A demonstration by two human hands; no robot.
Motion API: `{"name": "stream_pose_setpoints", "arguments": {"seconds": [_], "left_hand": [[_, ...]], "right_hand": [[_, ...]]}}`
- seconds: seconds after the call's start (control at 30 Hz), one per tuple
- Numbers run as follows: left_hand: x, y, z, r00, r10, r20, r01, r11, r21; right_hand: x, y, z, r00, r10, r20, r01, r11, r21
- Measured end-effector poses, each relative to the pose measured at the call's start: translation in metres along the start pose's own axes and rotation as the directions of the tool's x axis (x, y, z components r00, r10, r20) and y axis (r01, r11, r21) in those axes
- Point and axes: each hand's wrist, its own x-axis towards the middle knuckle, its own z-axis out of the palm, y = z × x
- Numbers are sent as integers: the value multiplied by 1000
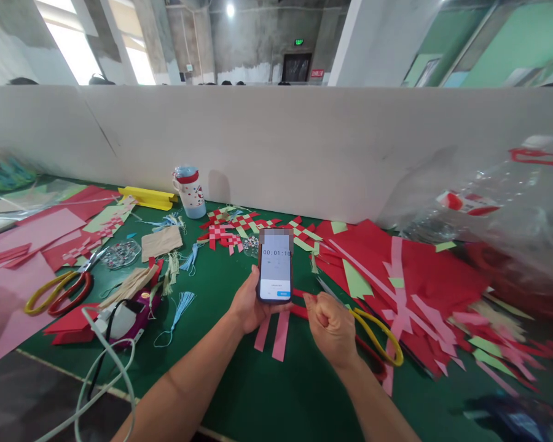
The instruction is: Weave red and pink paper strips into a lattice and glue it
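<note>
Upright in my left hand (247, 302) is a phone (275, 265) whose screen reads a timer. Two pink strips (281, 336) show on the green table just below the phone. My right hand (332, 325) is closed, with its fingers curled in, to the right of the phone; whether anything is inside it cannot be made out. Close to that hand lie scissors with yellow and red handles (378, 334). A red strip (299, 304) runs between the two hands. Woven red, pink and green paper pieces (225, 236) lie behind the phone.
At left are pink sheets (9, 307), another pair of scissors (58, 293), tassels (177, 313), a purple device (142, 313) and white cables (105, 350). A cup (192, 193) stands at the white partition (276, 147). Red paper (424, 270) and a large plastic bottle (502, 190) are at right.
</note>
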Motion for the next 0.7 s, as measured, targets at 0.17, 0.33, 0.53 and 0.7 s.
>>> {"name": "stream_pose_setpoints", "arguments": {"seconds": [0.17, 0.33, 0.53, 0.7], "left_hand": [[-1, 0, 2, 1000, -1, -30, 1, 1000, 15], [-2, 0, 4, 999, -9, -39, 9, 1000, 12], [-2, 1, 3, 1000, 1, -22, -1, 1000, -10], [-1, 1, 3, 1000, 1, -10, -1, 1000, 5]], "right_hand": [[1, -1, 1, 1000, -6, 13, 6, 1000, -20], [0, -1, 2, 1000, -8, 18, 8, 999, -32], [-1, 1, 3, 1000, -7, 28, 8, 999, -34], [-1, 0, 5, 1000, -6, 27, 7, 999, -33]]}}
